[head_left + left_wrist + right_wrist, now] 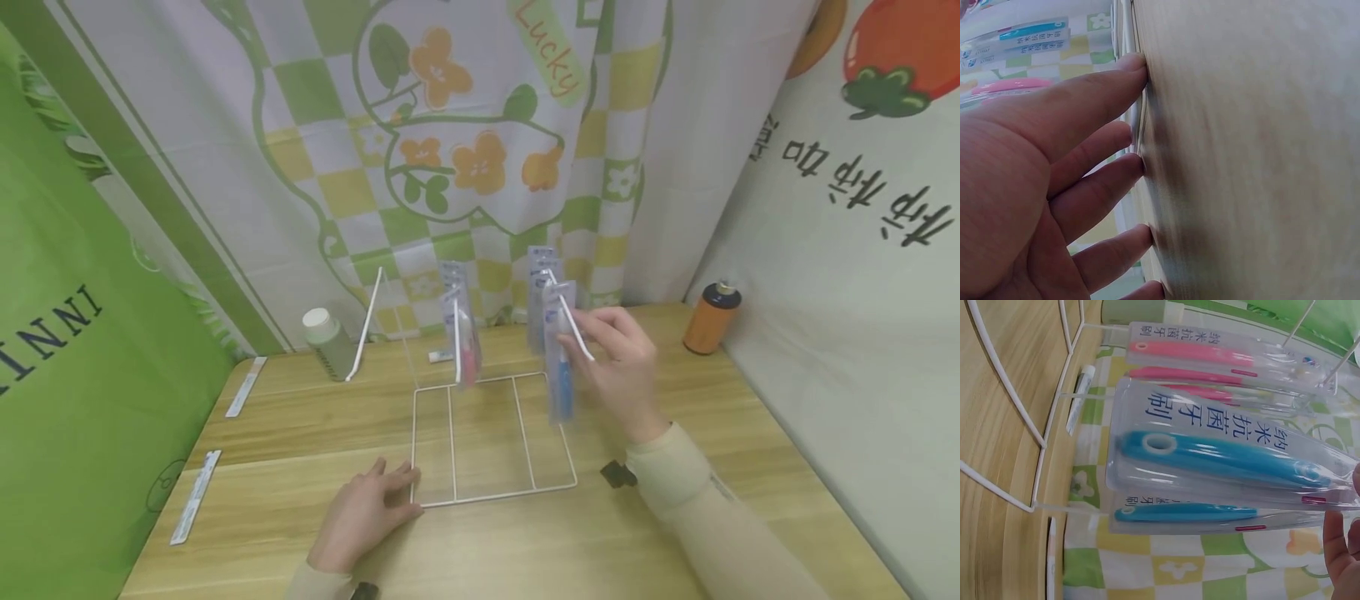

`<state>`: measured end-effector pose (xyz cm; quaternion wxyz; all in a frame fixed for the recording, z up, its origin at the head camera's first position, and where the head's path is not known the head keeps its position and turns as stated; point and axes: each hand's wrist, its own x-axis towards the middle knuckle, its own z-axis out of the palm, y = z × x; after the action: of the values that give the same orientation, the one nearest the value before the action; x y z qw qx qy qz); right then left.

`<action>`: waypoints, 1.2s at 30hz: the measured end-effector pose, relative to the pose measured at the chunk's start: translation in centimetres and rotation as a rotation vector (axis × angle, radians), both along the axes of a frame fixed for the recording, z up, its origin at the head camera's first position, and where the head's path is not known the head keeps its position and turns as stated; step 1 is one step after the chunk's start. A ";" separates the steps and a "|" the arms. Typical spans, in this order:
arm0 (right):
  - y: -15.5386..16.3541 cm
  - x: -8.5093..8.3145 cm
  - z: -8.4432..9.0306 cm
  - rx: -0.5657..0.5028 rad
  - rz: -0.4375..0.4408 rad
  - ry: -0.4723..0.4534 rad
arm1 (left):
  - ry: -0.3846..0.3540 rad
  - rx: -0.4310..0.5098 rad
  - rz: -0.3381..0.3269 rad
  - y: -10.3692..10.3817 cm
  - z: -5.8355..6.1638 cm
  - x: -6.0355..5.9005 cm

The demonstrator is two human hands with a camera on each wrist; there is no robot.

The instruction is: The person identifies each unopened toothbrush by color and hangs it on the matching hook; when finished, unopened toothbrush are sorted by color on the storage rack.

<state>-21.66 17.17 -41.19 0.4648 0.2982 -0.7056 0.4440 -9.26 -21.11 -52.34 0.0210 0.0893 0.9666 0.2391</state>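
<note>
A white wire display rack [495, 498] stands on the wooden table, its prongs pointing toward me. My right hand [626, 367] pinches a packaged blue toothbrush [562, 396] by its upper part, beside the right prong. In the right wrist view, the blue handle [1229, 459] shows through clear plastic, with fingertips at the pack's right end. Behind it is another packaged blue toothbrush [1185, 512]. Several packaged pink toothbrushes [467, 354] hang on the middle prong; the left prong is bare. My left hand [367, 508] rests on the table, spread fingers touching the rack's front left corner.
A grey-green bottle with a white cap [327, 346] stands left of the rack, an orange can [711, 321] at the far right. A small white tube [441, 356] lies behind. Two white strips [246, 387] lie along the left edge. Curtains enclose the table.
</note>
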 end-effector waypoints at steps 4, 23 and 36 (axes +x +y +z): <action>-0.4 -1.1 -0.1 -0.005 -0.040 0.008 | 0.012 0.002 -0.001 0.0 0.1 0.0; -1.4 -3.6 -0.4 -0.060 -0.082 -0.027 | 0.011 0.012 -0.003 0.1 0.4 -0.1; -1.2 -3.6 -0.6 -0.047 -0.060 -0.006 | 0.043 -0.006 -0.024 -0.1 0.2 0.0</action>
<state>-25.24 15.97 -41.82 0.4828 0.2647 -0.7050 0.4471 -9.26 -21.17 -52.11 0.0034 0.1060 0.9665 0.2339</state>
